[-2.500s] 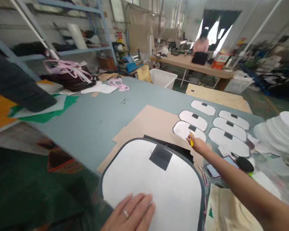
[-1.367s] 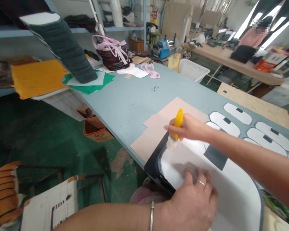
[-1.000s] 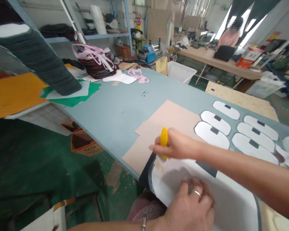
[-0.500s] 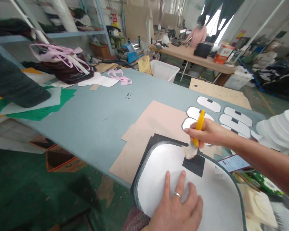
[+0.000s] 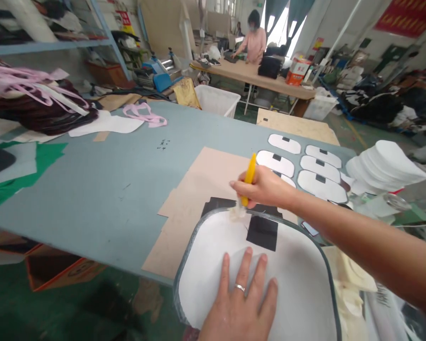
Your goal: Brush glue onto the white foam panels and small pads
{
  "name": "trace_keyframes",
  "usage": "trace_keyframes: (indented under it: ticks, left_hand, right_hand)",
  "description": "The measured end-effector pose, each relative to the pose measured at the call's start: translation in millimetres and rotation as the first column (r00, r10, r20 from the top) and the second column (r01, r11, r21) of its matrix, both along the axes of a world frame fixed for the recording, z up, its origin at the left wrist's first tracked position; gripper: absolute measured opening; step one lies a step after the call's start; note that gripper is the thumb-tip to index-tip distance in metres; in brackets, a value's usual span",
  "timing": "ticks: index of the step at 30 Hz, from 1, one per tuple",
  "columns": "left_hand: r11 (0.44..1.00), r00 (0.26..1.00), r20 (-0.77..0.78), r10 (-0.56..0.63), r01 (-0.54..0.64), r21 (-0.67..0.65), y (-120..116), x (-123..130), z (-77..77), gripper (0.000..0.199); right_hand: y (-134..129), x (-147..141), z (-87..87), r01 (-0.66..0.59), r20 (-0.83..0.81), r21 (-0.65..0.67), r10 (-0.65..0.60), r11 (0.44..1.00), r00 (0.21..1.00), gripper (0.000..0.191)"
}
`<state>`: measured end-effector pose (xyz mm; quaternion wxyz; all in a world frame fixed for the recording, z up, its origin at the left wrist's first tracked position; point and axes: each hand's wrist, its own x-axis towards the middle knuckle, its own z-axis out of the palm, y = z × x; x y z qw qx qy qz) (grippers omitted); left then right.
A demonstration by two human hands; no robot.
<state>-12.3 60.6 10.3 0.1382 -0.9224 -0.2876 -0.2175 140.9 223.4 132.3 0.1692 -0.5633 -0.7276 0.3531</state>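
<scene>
A large white rounded panel (image 5: 298, 279) with a grey rim and a black square patch (image 5: 262, 233) lies at the near edge of the blue-grey table (image 5: 102, 184). My left hand (image 5: 239, 303) presses flat on its near part, fingers spread, a ring on one finger. My right hand (image 5: 264, 187) grips a yellow-handled brush (image 5: 247, 182); its bristles touch the panel's far rim beside the patch. A tan cardboard sheet (image 5: 195, 189) and a black sheet (image 5: 216, 204) lie under the panel.
Several small white oval pieces (image 5: 314, 168) with black patches lie in rows at the right, beside a stack of white pieces (image 5: 383, 166). Pink straps (image 5: 144, 113) and dark fabric (image 5: 46, 116) sit at the far left. Another person (image 5: 253, 40) stands at a distant wooden table (image 5: 255, 76).
The brush has moved left along the panel's far rim, from over the black patch to the rim beside it. My left hand stays pressed on the panel. The view has shifted right.
</scene>
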Motion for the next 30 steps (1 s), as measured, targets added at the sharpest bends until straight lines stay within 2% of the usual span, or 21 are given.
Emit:
trace_keyframes:
  ticks: [2,5,8,11,13,15,18,21,24,27,30]
  left_hand:
    - [0.999,0.999,-0.041,-0.035,0.035,-0.012,-0.4,-2.0,-3.9,0.044]
    - [0.995,0.997,-0.045,-0.063,0.059,-0.086,-2.5,-3.8,-12.3,0.072]
    - [0.978,0.994,-0.073,-0.082,0.066,-0.199,-5.2,-3.8,-15.0,0.091]
    - [0.956,0.989,-0.126,-0.083,0.043,-0.292,-8.2,-1.5,-8.7,0.090]
    - [0.951,0.988,-0.146,-0.052,0.004,-0.309,-10.6,1.1,-3.2,0.090]
    - [0.954,0.988,-0.152,-0.016,-0.030,-0.299,-12.7,3.1,0.5,0.092]
    - [0.960,0.990,-0.137,-0.009,-0.030,-0.278,-12.6,3.1,2.1,0.094]
    - [0.967,0.989,-0.135,-0.064,0.028,-0.251,-8.7,0.3,1.8,0.090]
    - [0.974,0.987,-0.137,-0.087,0.055,-0.222,-5.2,-1.0,1.5,0.086]
    - [0.972,0.990,-0.121,-0.079,0.049,-0.230,-5.2,0.4,0.3,0.088]
    - [0.967,0.993,-0.096,-0.071,0.045,-0.251,-7.0,2.5,-1.2,0.089]
  right_hand:
    - [-23.4,46.9,4.8,0.150,-0.004,0.000,-0.150,0.989,0.989,0.039]
    - [-57.5,101.4,17.1,0.245,-0.028,0.062,-0.244,0.968,0.970,0.045]
    - [-71.3,116.3,17.9,0.287,-0.067,0.059,-0.283,0.956,0.957,0.049]
    - [-73.3,120.0,1.7,0.244,-0.213,-0.019,-0.243,0.969,0.946,0.049]
    - [-81.2,133.9,-11.0,0.257,-0.252,-0.066,-0.265,0.964,0.931,0.051]
    - [-97.1,156.5,-18.1,0.338,-0.188,-0.115,-0.355,0.934,0.916,0.054]
    - [-120.7,184.3,-15.2,0.441,-0.070,-0.178,-0.459,0.880,0.886,0.058]
    - [-132.3,184.9,-12.7,0.509,-0.146,-0.041,-0.509,0.860,0.848,0.056]
    - [-154.9,170.8,-26.6,0.584,-0.243,0.090,-0.551,0.807,0.799,0.055]
    - [-208.9,159.6,-46.8,0.698,-0.190,0.023,-0.682,0.716,0.706,0.060]
    - [-256.3,154.4,-53.9,0.692,-0.150,-0.191,-0.717,0.697,0.681,0.062]
